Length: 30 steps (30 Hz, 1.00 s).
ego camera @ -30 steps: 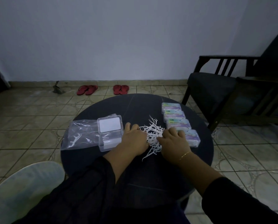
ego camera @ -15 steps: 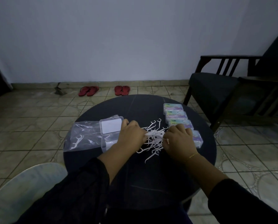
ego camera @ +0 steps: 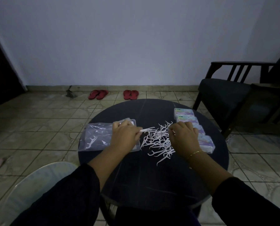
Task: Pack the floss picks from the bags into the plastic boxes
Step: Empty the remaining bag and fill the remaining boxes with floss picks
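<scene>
A loose pile of white floss picks (ego camera: pixel 158 141) lies in the middle of a round dark table (ego camera: pixel 152 176). My left hand (ego camera: pixel 124 136) pinches a small bunch of floss picks (ego camera: pixel 146 129) at the pile's left edge. It covers most of an open clear plastic box (ego camera: pixel 134 144). My right hand (ego camera: pixel 183 136) rests curled on the pile's right side; what its fingers hold is hidden. A clear bag (ego camera: pixel 95 137) with a few picks lies left of the box. Several closed labelled boxes (ego camera: pixel 184 112) run in a row at the right.
A dark wooden armchair (ego camera: pixel 225 95) stands at the right behind the table. Two pairs of red sandals (ego camera: pixel 131 94) lie by the far wall. A pale chair seat (ego camera: pixel 35 185) is at my lower left, on a tiled floor.
My hands have drawn apart from the middle of the pile. The left one now holds a small bunch of picks lifted off the pile's left edge.
</scene>
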{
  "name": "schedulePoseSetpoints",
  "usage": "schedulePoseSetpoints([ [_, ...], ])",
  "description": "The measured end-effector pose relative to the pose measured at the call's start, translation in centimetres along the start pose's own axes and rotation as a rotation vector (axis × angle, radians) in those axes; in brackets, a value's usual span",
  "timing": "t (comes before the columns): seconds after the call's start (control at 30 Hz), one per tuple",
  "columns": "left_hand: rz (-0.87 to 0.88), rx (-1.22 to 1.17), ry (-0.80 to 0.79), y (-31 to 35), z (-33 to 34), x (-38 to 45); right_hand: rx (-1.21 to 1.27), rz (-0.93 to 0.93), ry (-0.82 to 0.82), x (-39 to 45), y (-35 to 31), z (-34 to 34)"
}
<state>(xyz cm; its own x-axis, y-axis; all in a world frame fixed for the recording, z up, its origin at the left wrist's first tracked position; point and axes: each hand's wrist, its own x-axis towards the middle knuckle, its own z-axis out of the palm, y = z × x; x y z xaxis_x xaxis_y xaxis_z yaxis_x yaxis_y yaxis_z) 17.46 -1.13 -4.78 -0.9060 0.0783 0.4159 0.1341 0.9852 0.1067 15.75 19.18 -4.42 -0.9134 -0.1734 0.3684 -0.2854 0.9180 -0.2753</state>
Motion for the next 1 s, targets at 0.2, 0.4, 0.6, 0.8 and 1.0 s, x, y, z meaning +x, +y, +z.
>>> schedulePoseSetpoints([
  [0.2, -0.07, -0.015, -0.007, -2.8, 0.2, -1.6, 0.085, 0.026, 0.004, 0.5, -2.1, 0.7],
  [0.4, -0.101, -0.015, -0.05, -4.2, 0.9, -3.0, 0.152, 0.043, 0.023, 1.3, -4.0, 2.0],
  [0.6, -0.153, -0.076, 0.0, -4.6, 1.6, -3.9, 0.196, 0.014, -0.019, 1.9, -6.5, 2.8],
  [0.8, -0.29, -0.091, -0.024, -5.2, 2.0, -4.8, 0.258, -0.007, -0.167, 2.5, -8.6, 4.2],
  [1.0, -0.311, -0.12, -0.006, -5.8, 2.2, -5.3, 0.125, -0.054, -0.304, 2.9, -9.4, 5.6],
])
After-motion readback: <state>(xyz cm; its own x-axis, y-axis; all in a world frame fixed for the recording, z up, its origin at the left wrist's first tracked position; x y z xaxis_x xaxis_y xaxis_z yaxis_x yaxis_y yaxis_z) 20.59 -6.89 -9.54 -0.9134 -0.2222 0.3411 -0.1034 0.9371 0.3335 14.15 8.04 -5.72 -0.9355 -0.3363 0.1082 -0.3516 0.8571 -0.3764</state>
